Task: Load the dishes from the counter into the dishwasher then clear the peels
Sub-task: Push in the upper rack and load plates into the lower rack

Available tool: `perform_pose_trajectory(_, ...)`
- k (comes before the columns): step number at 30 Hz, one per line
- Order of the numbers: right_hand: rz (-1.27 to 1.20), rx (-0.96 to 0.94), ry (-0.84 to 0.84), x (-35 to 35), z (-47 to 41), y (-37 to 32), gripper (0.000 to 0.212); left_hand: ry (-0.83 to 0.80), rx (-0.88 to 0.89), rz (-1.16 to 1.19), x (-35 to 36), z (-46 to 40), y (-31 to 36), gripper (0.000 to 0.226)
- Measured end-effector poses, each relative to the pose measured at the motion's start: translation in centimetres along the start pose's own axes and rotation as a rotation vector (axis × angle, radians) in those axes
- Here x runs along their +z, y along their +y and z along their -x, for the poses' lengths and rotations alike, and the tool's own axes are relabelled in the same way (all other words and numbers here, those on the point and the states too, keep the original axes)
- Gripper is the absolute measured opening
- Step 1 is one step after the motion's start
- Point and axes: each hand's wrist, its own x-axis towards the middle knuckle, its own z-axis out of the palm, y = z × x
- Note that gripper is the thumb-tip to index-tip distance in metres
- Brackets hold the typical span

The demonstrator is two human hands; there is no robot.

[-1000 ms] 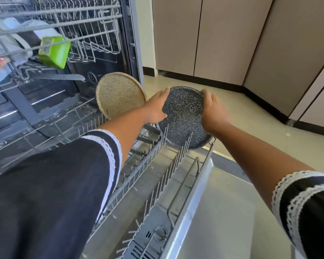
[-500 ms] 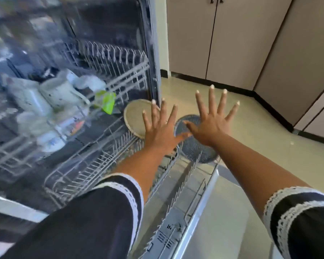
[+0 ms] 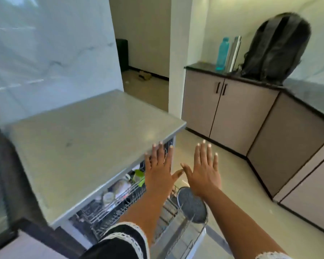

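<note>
The dark speckled plate stands on edge in the pulled-out lower rack of the dishwasher. Above it my left hand and my right hand hover side by side, fingers straight and spread, holding nothing. The upper rack holds cups, a glass and a green item. My left arm hides the beige plate. The grey top of the dishwasher is bare.
A dark counter over beige cabinets runs along the right wall. On it stand a teal bottle, a steel bottle and a black backpack. A doorway opens behind the dishwasher.
Both hands let go of the speckled plate, now left in the lower rack, and rose with fingers spread. My view lifted from the racks to the dishwasher's top and the room.
</note>
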Motion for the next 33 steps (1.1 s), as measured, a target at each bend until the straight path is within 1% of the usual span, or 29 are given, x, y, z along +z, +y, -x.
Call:
perform_pose_trajectory(1, -0.009, -0.009, 0.007, -1.7, 0.3, -0.7, 0.091, -0.016, -0.038, 0.009, -1.6, 0.0, -0.5, 0.090)
perform_pose_trajectory(4, -0.053, -0.025, 0.008, -7.5, 1.7, -3.6, 0.092, 0.004, -0.138, 0.069, -7.2, 1.1, -2.1, 0.087)
perform_pose_trajectory(6, -0.086, -0.027, 0.009, -9.5, 2.8, -5.4, 0.092, -0.020, -0.184, 0.094, -9.6, 2.5, -3.1, 0.086)
perform_pose_trajectory(8, -0.096, -0.049, 0.020, -11.1, 3.6, -7.3, 0.090, -0.009, -0.243, 0.112, -11.7, 4.0, -4.3, 0.086)
perform_pose_trajectory(12, -0.109, -0.177, 0.014, -12.4, 4.9, -11.3, 0.080, -0.028, -0.307, 0.097, -14.0, 6.4, -7.4, 0.088)
perform_pose_trajectory(15, -0.075, -0.262, 0.011, -12.6, 5.5, -14.6, 0.082, -0.006, -0.333, 0.086, -15.2, 8.1, -10.5, 0.089)
perform_pose_trajectory(18, -0.073, -0.324, -0.007, -12.4, 6.1, -18.4, 0.086, -0.004, -0.418, 0.091, -16.2, 9.7, -14.1, 0.087)
perform_pose_trajectory(21, -0.072, -0.402, -0.010, -11.7, 7.1, -23.2, 0.091, -0.003, -0.527, 0.102, -17.4, 11.6, -18.6, 0.089)
perform_pose_trajectory(23, -0.091, -0.449, -0.061, -11.3, 8.1, -27.3, 0.087, -0.001, -0.591, 0.084, -18.3, 13.5, -22.2, 0.091)
perform_pose_trajectory(24, -0.102, -0.475, -0.077, -11.0, 8.8, -29.6, 0.085, 0.004, -0.601, 0.063, -18.8, 14.6, -24.1, 0.094)
perform_pose_trajectory(26, -0.123, -0.529, -0.097, -10.5, 10.2, -33.7, 0.081, -0.040, -0.608, 0.057, -19.4, 16.6, -27.7, 0.101)
perform_pose_trajectory(28, -0.140, -0.585, -0.118, -10.2, 11.8, -38.3, 0.078, -0.016, -0.636, 0.030, -20.5, 19.0, -31.8, 0.103)
perform_pose_trajectory(29, -0.148, -0.614, -0.126, -10.0, 12.8, -40.8, 0.078, -0.012, -0.650, 0.009, -21.3, 20.3, -34.1, 0.103)
perform_pose_trajectory(31, -0.150, -0.662, -0.135, -9.7, 14.5, -45.2, 0.079, -0.073, -0.648, 0.028, -22.6, 22.7, -38.3, 0.107)
perform_pose_trajectory(33, -0.178, -0.713, -0.143, -9.5, 16.4, -50.0, 0.082, -0.052, -0.658, 0.039, -24.6, 25.5, -43.1, 0.115)
